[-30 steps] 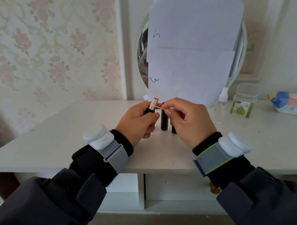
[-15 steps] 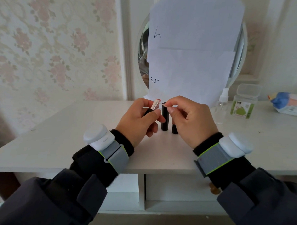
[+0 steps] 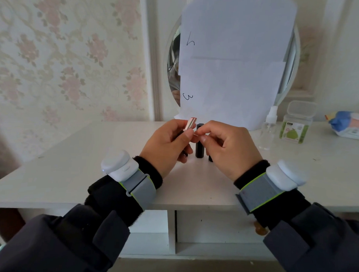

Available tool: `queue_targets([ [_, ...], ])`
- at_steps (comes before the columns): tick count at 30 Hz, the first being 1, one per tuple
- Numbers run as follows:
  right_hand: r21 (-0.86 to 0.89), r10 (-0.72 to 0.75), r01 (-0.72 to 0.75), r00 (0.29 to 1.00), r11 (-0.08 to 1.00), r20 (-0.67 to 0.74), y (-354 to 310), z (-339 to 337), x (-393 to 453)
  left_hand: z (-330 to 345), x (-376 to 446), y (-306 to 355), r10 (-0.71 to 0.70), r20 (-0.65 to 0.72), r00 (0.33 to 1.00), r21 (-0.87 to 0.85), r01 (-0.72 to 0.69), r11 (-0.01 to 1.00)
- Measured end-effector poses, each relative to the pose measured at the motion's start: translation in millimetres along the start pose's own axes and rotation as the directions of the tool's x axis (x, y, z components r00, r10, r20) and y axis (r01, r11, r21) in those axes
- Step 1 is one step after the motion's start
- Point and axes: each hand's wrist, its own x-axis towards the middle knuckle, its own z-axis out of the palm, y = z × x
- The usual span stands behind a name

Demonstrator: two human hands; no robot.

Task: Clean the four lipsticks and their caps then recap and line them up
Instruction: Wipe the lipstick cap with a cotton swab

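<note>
My left hand (image 3: 166, 147) grips an uncapped lipstick (image 3: 190, 123), tilted, with its silvery-pink upper tube poking out above my thumb. My right hand (image 3: 231, 147) pinches a thin white stick (image 3: 195, 134), which looks like a cotton swab, against the side of that tube near my left thumb. Between the hands a black capped lipstick (image 3: 199, 148) stands upright on the white table (image 3: 71, 168). A second black piece (image 3: 210, 159) stands just right of it, mostly hidden behind my right hand. Any other lipsticks or caps are out of sight.
A round mirror covered by white paper (image 3: 232, 66) stands at the back. To its right are a small clear spray bottle (image 3: 268, 132), a clear lidded box with a green label (image 3: 297, 123) and a pack of wipes (image 3: 350, 125). Drawers sit below the table's front edge.
The white stick has moved from the lipstick's top down to the side of its tube. The lipstick has tilted a little to the right. Both hands stay in place.
</note>
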Motion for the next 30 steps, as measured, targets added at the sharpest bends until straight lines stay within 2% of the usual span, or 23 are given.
queue_targets([
  [12,-0.050,0.022,-0.030,0.989,0.998,-0.144,0.1,-2.8,0.6,-0.6,2.4,-3.4,-0.016,-0.002,1.000,-0.010,0.016,1.000],
  [25,-0.056,0.042,-0.050,0.989,0.997,-0.143,-0.8,-3.5,1.0,-1.0,2.0,-2.7,-0.047,0.015,0.999,-0.078,0.048,0.996],
  [30,-0.059,0.018,-0.024,0.995,0.998,-0.101,-1.6,-1.1,0.8,-2.4,3.6,-7.3,0.013,0.018,1.000,0.029,-0.014,0.999],
])
